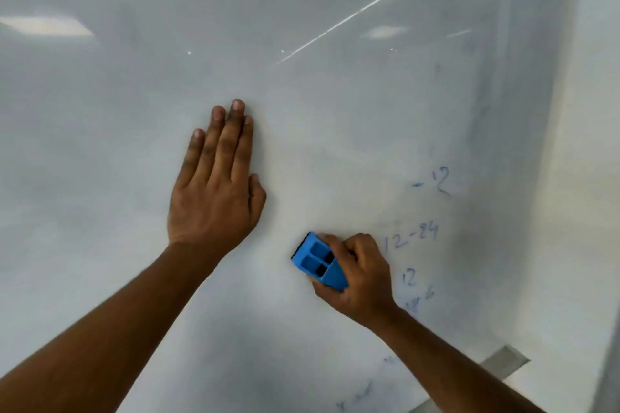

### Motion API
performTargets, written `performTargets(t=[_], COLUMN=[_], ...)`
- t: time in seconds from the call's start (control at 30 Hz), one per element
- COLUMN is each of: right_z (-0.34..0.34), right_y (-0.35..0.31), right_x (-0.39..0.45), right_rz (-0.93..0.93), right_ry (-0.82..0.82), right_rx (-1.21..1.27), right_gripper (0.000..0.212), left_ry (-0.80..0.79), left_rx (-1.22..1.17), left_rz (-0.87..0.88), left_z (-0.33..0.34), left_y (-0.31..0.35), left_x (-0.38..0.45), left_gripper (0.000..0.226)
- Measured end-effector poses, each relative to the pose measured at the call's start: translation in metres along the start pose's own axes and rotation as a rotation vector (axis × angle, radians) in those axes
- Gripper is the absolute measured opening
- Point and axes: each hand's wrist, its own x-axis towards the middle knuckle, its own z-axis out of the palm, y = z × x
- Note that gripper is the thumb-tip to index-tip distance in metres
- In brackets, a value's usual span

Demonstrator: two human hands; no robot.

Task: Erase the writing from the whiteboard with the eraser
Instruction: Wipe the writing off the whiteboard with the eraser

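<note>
The whiteboard (302,43) fills most of the view. My left hand (216,184) lies flat against it, fingers straight and pointing up. My right hand (360,273) grips a blue eraser (318,261) and holds it on the board, low and right of centre. Blue writing (421,238) stands to the right of the eraser: "-12", "12-24" and "12" in a column. More faint blue marks (359,396) lie near the bottom of the board. The area left of the eraser looks wiped, with a pale smear.
The board's right edge (523,178) runs down the right side, with a plain white wall (590,178) beyond it. A grey metal bracket (503,362) shows at the board's lower right. Ceiling lights reflect on the upper board.
</note>
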Motion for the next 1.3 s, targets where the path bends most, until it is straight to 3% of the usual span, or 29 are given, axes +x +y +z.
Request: performTargets(t=[0.03, 0.1, 0.23, 0.27, 0.3, 0.33, 0.37, 0.43, 0.5, 0.53, 0.57, 0.6, 0.7, 0.77, 0.83, 0.9, 0.93, 1.0, 1.07, 1.1, 1.17, 1.23, 1.3], right_z=[-0.006, -0.019, -0.046, -0.046, -0.039, -0.029, -0.019, -0.005, -0.001, -0.005, -0.011, -0.018, -0.042, -0.057, -0.056, -0.035, -0.024, -0.012, -0.013, -0.020, -0.037, -0.055, -0.071], right_y=[0.015, 0.051, 0.111, 0.110, 0.102, 0.087, 0.065, 0.021, 0.018, 0.031, 0.047, 0.065, 0.122, 0.155, 0.154, 0.122, 0.095, 0.045, 0.041, 0.056, 0.098, 0.145, 0.189], right_x=[-0.002, 0.013, 0.066, 0.073, 0.075, 0.071, 0.062, 0.035, 0.014, 0.016, 0.022, 0.032, 0.068, 0.078, 0.077, 0.063, 0.053, 0.025, 0.006, 0.007, 0.020, 0.038, 0.044], right_rz=[-0.072, 0.088, 0.988, 1.122, 1.137, 1.036, 0.846, 0.335, -0.158, -0.280, -0.259, -0.117, 0.550, 0.974, 1.222, 1.189, 1.023, 0.561, 0.163, 0.067, 0.209, 0.604, 1.025], right_ry=[-0.045, 0.040, 0.454, 0.497, 0.506, 0.503, 0.473, 0.248, -0.015, -0.046, -0.015, 0.057, 0.403, 0.598, 0.679, 0.624, 0.581, 0.308, 0.009, -0.041, 0.084, 0.336, 0.477], right_rx=[-0.015, -0.032, 0.179, 0.214, 0.174, 0.105, 0.059, 0.033, 0.000, -0.018, -0.025, -0.021, 0.063, 0.269, 0.481, 0.323, 0.250, 0.233, 0.129, 0.080, 0.035, 0.025, 0.079], right_gripper=[0.065, 0.065, 0.054, 0.054, 0.057, 0.063, 0.070, 0.073, 0.072, 0.071, 0.070, 0.069, 0.071, 0.056, 0.042, 0.055, 0.063, 0.071, 0.071, 0.070, 0.071, 0.075, 0.067], left_ry=[0.015, 0.042, 0.070, 0.074, 0.077, 0.079, 0.080, 0.088, 0.088, 0.094, 0.107, 0.121, 0.148, 0.158, 0.163, 0.163, 0.167, 0.177, 0.173, 0.172, 0.169, 0.161, 0.152], left_rx=[0.009, 0.015, -0.001, -0.003, -0.004, -0.006, -0.008, -0.013, -0.015, -0.023, -0.028, -0.027, -0.018, -0.020, -0.023, -0.030, -0.033, -0.038, -0.057, -0.067, -0.078, -0.080, -0.081], left_rz=[0.005, 0.013, 0.005, 0.002, -0.002, -0.008, -0.009, -0.004, 0.006, 0.012, 0.018, 0.020, 0.017, 0.016, 0.018, 0.012, 0.012, 0.020, 0.035, 0.039, 0.023, -0.012, -0.039], left_z=[0.003, 0.009, 0.013, 0.013, 0.013, 0.012, 0.012, 0.013, 0.012, 0.013, 0.015, 0.016, 0.019, 0.020, 0.020, 0.020, 0.021, 0.022, 0.024, 0.025, 0.029, 0.030, 0.031], left_y=[-0.001, -0.005, -0.002, -0.001, 0.001, 0.001, 0.002, 0.001, -0.002, -0.002, -0.003, -0.003, -0.005, -0.003, 0.000, -0.001, -0.001, -0.004, -0.008, -0.010, -0.009, -0.002, 0.010], left_x=[-0.002, -0.005, -0.005, -0.005, -0.006, -0.005, -0.006, -0.005, -0.005, -0.006, -0.007, -0.008, -0.008, -0.008, -0.009, -0.010, -0.010, -0.009, -0.011, -0.013, -0.021, -0.034, -0.049], left_gripper=[0.074, 0.074, 0.073, 0.073, 0.073, 0.072, 0.072, 0.072, 0.072, 0.072, 0.071, 0.070, 0.069, 0.069, 0.070, 0.070, 0.070, 0.070, 0.070, 0.070, 0.071, 0.070, 0.070])
